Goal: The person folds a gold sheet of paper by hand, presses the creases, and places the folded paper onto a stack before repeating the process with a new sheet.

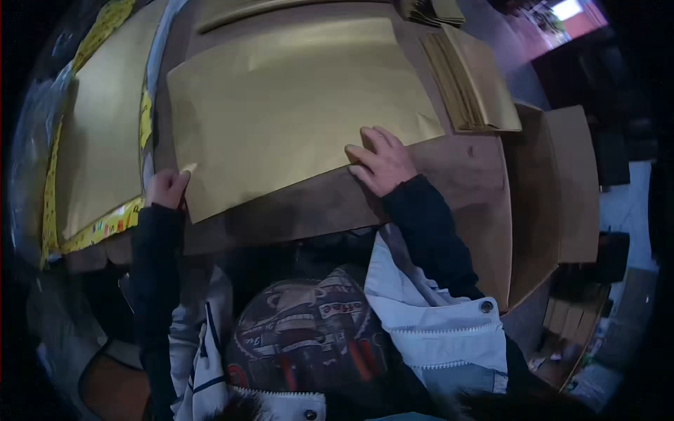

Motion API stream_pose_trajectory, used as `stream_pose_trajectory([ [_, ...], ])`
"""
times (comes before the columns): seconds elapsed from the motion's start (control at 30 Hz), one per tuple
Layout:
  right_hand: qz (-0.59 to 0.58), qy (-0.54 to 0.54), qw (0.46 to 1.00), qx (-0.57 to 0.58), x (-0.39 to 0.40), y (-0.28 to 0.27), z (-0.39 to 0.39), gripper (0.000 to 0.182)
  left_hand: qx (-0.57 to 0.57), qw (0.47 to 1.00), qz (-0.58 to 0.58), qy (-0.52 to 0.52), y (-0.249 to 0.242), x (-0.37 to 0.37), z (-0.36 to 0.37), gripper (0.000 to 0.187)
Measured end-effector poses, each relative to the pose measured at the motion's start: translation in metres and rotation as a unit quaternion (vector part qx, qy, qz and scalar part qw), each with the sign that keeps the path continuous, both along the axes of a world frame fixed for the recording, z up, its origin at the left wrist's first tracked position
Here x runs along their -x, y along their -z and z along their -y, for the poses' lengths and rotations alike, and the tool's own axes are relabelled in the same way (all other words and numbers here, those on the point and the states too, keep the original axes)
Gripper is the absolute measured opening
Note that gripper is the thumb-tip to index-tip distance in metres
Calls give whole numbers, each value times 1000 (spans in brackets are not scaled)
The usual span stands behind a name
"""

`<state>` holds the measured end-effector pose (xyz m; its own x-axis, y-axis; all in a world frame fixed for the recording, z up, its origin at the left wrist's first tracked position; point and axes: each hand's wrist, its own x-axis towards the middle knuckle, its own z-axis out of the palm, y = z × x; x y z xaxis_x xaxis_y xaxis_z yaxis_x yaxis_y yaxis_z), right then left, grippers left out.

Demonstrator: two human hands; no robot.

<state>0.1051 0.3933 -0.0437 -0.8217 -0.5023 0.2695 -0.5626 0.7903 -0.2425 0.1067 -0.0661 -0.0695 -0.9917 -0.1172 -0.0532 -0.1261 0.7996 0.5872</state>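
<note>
A large gold sheet (295, 105) lies on the brown table (281, 221), one long edge towards me. My left hand (167, 188) pinches the sheet's near left corner, thumb on top. Near the right part of the same edge, my right hand (382, 160) rests on the sheet with its fingers apart. The sheet's right corner is slightly creased. Left of it lies another gold sheet or stack (105, 119), bordered by yellow printed wrapping (105, 226).
A stack of folded gold sheets (484, 84) sits at the table's right. Beside the table stands an open cardboard box (576, 182). More folded gold material (281, 10) lies along the far side. Clear plastic (38, 140) covers the far left.
</note>
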Motion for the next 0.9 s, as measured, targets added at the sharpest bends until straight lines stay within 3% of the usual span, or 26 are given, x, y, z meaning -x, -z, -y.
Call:
stream_pose_trajectory([
  [0.03,3,5,1000,7,-1,-1,2,31,54,999,-3,8,3,1,5,33],
  [0.17,0,17,1000,4,-2,5,1,30,141,984,-98,54,-67,-4,-68,26],
  [0.23,-1,23,1000,-5,-4,-2,2,32,119,968,-123,184,-80,-4,-101,23],
  [0.27,-1,18,1000,-14,-5,-5,2,34,119,967,-127,187,-79,-4,-115,23],
  [0.33,-14,19,1000,-12,-5,-3,2,34,-24,949,-43,311,-63,0,-138,22],
  [0.43,-22,10,999,-21,-2,-6,1,35,52,931,-117,343,-48,10,-149,24],
  [0.47,5,2,999,-31,0,-10,-1,35,53,934,-68,348,-48,13,-146,25],
  [0.53,81,-1,992,-96,13,-25,9,39,73,931,-75,350,-48,15,-144,26],
  [0.67,123,-42,977,-169,57,-32,50,48,69,918,-47,387,-45,22,-141,32],
  [0.77,114,-76,980,-147,104,-20,97,52,99,912,-107,382,-47,22,-144,41],
  [0.8,63,-95,983,-141,118,-12,114,54,112,913,-94,382,-41,23,-141,57],
  [0.9,-24,-131,987,-95,146,1,162,56,191,914,-41,357,-46,24,-148,64],
])
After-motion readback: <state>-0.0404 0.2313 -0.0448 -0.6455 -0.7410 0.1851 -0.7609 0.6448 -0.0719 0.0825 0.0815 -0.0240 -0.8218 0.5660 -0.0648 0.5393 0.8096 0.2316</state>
